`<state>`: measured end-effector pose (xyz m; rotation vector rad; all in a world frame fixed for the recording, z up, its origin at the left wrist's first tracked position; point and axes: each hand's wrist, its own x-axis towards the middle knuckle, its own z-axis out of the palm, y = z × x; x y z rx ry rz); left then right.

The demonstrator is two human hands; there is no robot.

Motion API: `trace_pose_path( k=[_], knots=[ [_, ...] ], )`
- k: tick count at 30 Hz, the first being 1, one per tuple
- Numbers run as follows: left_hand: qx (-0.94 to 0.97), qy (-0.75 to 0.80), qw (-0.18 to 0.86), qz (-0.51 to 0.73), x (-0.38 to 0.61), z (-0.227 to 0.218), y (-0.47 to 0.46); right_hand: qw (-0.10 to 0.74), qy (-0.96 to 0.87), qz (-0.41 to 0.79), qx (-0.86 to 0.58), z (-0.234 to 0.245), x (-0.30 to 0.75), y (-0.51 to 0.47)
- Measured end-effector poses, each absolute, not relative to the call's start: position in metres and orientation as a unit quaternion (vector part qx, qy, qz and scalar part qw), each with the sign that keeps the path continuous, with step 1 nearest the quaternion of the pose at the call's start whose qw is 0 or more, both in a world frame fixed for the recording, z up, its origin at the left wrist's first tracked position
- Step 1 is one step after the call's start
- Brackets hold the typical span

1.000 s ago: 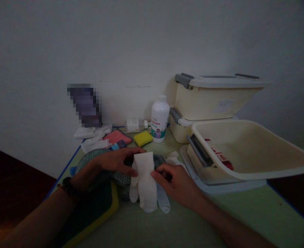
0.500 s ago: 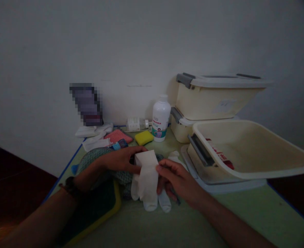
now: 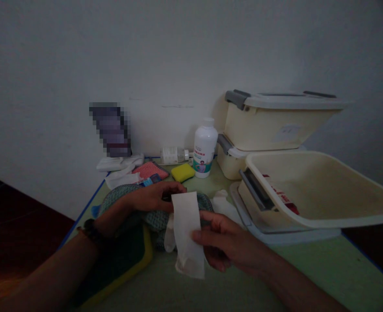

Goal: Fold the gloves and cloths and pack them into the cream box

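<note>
A limp white glove (image 3: pixel 189 234) hangs between my hands above the front of the table. A finger-like end dangles at its left side. My right hand (image 3: pixel 222 240) grips its right edge, thumb on the front face and the other fingers behind. My left hand (image 3: pixel 155 197) is curled at its upper left, with the fingertips partly hidden behind the white material; they appear closed on it. Beneath the hands lies a grey-green knitted cloth (image 3: pixel 123 193). Another white, glove-like piece (image 3: pixel 225 203) rests just beyond my right hand.
A yellow sponge (image 3: pixel 182 173), a pink cloth (image 3: pixel 150 170), a white bottle (image 3: pixel 205 149) and a lying clear bottle (image 3: pixel 172 155) stand behind. At right are stacked lidded bins (image 3: pixel 263 128) and an open cream bin (image 3: pixel 334 186). A green-and-yellow pad (image 3: pixel 123 264) lies front left.
The glove has turned: its front now shows one broad flat strip hanging lower, and two of the dangling ends are hidden. My right thumb has moved down along its edge.
</note>
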<state>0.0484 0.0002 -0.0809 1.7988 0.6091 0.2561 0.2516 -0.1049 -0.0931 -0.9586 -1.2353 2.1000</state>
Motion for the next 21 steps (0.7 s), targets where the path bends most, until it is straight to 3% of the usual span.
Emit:
trace_pose_path(
  k=[8, 14, 18, 21],
  knots=[
    [0.749, 0.234, 0.613, 0.097, 0.040, -0.083, 0.004, 0.260, -0.598, 0.631, -0.420, -0.109, 0.244, -0.111],
    [0.757, 0.261, 0.589, 0.107, 0.040, -0.077, 0.001, 0.248, -0.622, 0.593, -0.447, -0.104, 0.243, -0.113],
    [0.771, 0.290, 0.553, 0.120, 0.047, -0.078, 0.000, 0.267, -0.725, 0.377, -0.511, -0.094, 0.250, -0.109],
    [0.790, 0.298, 0.520, 0.131, 0.050, -0.074, -0.002, 0.329, -0.715, 0.266, -0.556, -0.090, 0.256, -0.105]
  ],
)
